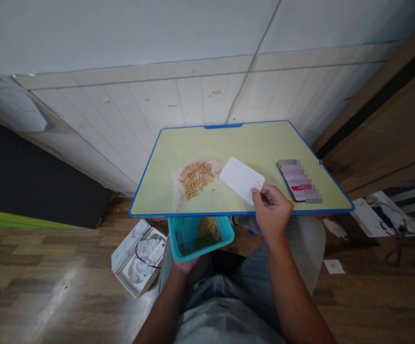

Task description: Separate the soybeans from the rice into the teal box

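Observation:
My right hand [272, 209] pinches a corner of a white flat card [241, 179] that lies over the small blue-edged table [265, 138]. To the card's left sits a pile of yellow beans [195, 177] mixed with white rice [179, 191] on the tabletop. My left hand [183, 265] holds a teal plastic tray [225, 231] from below, just under the table's near edge; some yellow beans lie inside it. Most of the left hand's fingers are hidden by the tray.
A phone [298, 182] lies on the table's right side. An open white box [139, 255] with a cable sits on the wooden floor at left. Papers and wires [383, 217] lie at right beside wooden boards [390, 119]. A white wall stands behind.

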Tool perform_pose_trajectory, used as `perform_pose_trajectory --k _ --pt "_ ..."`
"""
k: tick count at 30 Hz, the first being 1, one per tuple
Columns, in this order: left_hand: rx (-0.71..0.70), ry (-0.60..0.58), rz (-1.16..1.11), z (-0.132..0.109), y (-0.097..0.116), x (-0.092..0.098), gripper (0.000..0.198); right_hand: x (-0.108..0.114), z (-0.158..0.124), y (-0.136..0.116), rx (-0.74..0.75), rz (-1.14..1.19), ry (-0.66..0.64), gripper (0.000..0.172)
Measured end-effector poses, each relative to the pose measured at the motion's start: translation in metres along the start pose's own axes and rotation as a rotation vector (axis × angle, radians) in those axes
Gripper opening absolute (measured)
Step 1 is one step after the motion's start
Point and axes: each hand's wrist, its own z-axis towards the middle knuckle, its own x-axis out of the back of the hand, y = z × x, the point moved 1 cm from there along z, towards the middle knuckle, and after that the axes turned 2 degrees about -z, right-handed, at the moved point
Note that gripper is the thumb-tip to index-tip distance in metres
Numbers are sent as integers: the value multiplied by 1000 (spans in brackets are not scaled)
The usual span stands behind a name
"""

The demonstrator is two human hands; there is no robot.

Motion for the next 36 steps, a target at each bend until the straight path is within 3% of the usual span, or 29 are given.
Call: perform_pose_trajectory --k 5,12,16,21,26,31,36 --pt "-29 169 40 -2 2 -15 79 -7 21 -3 37 70 175 19" --pt "-70 418 80 2 0 -29 85 -11 18 5 169 -50 86 16" --pt "-67 445 81 4 -4 -22 87 -10 18 3 228 -74 47 16" --pt "-63 505 161 0 -6 0 92 -10 19 -1 287 -81 0 15" --pt "-64 520 224 -3 -6 7 98 -11 23 1 225 26 -55 14" --pt "-37 428 176 -4 -5 1 78 -26 67 -5 160 196 -36 24" --pt "-65 305 86 -2 -6 8 70 -69 143 -14 203 225 -98 36"
